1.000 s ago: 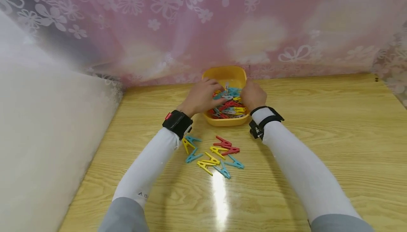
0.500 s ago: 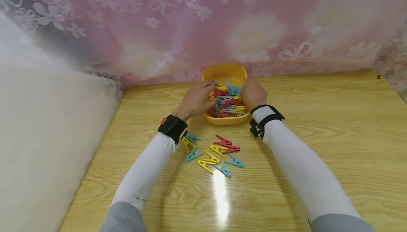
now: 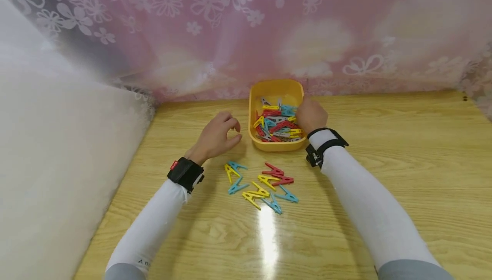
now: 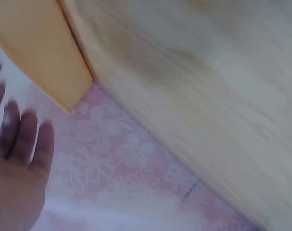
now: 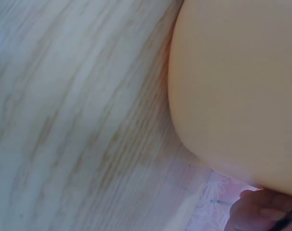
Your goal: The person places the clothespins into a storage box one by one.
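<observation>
A yellow plastic basket (image 3: 278, 147) stands at the table's back edge in the head view, with several red, yellow, blue and grey clothespins (image 3: 282, 125) piled inside. My right hand (image 3: 312, 113) grips its right rim with curled fingers; the basket wall (image 5: 242, 86) hides much of that grip in the right wrist view. To the left of the basket, apart from it, my left hand (image 3: 216, 135) hovers over the table with loosely bent fingers and nothing in them. In front lie several loose clothespins: red (image 3: 283, 180), yellow (image 3: 251, 199) and blue (image 3: 287, 195).
The wooden table (image 3: 384, 152) runs up to a pink flowered curtain (image 3: 269, 36) right behind the basket. A white surface (image 3: 65, 143) borders the table on the left.
My left hand has drawn out of the basket toward the left and now hangs beside it. More of the clothespins inside show. The right hand stays at the basket's rim.
</observation>
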Tool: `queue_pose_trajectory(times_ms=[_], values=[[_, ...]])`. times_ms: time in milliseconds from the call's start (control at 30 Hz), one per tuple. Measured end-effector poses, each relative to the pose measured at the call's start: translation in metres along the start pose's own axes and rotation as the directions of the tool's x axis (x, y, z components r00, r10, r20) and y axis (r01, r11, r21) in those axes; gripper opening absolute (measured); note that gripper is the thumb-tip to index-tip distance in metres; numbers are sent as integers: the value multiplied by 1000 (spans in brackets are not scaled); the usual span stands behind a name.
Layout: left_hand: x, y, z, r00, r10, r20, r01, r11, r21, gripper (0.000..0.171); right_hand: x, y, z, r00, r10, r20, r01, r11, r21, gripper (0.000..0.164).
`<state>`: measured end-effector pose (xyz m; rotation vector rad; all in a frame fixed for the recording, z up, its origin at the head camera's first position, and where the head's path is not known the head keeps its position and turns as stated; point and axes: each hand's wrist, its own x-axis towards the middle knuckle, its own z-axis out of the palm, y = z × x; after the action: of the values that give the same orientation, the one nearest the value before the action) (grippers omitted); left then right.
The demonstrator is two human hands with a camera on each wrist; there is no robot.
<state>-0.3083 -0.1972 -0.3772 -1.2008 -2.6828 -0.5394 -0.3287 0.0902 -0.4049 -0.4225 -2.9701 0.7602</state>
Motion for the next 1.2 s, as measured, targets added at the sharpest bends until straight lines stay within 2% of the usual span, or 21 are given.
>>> queue_pose_trajectory(times_ms=[133, 267, 333, 400, 567, 733, 933, 1200], values=[[-30, 1, -4, 994, 15, 109, -10, 999, -42, 12, 0, -1, 0, 1000, -3, -12, 3, 1000, 3, 32], [-60, 4, -5, 971, 28, 236, -11, 997, -75, 20, 0, -2, -1, 1000, -2, -7, 2, 1000, -2, 32], [-70, 7, -4, 961, 43, 272, -23, 997, -76, 24, 0, -2, -2, 1000, -3, -5, 3, 1000, -8, 31], [-77, 9, -2, 957, 67, 281, -51, 997, -66, 27, 0, -2, -4, 1000, -3, -6, 3, 1000, -16, 31], [-83, 13, 5, 958, 115, 261, -118, 993, -2, 29, 0, -1, -4, 1000, 5, 1, -5, 1000, -10, 31], [-83, 14, 11, 958, 130, 257, -147, 988, 50, 28, -1, -1, -1, 1000, -1, 1, 1, 1000, -6, 30], [-81, 19, 12, 957, 172, 234, -193, 978, 73, 27, -1, -1, -1, 1000, 4, -11, -4, 1000, 0, 30], [-80, 21, 15, 962, 159, 223, -190, 974, 122, 27, -1, -2, -1, 1000, 12, -2, -12, 1000, 7, 30]])
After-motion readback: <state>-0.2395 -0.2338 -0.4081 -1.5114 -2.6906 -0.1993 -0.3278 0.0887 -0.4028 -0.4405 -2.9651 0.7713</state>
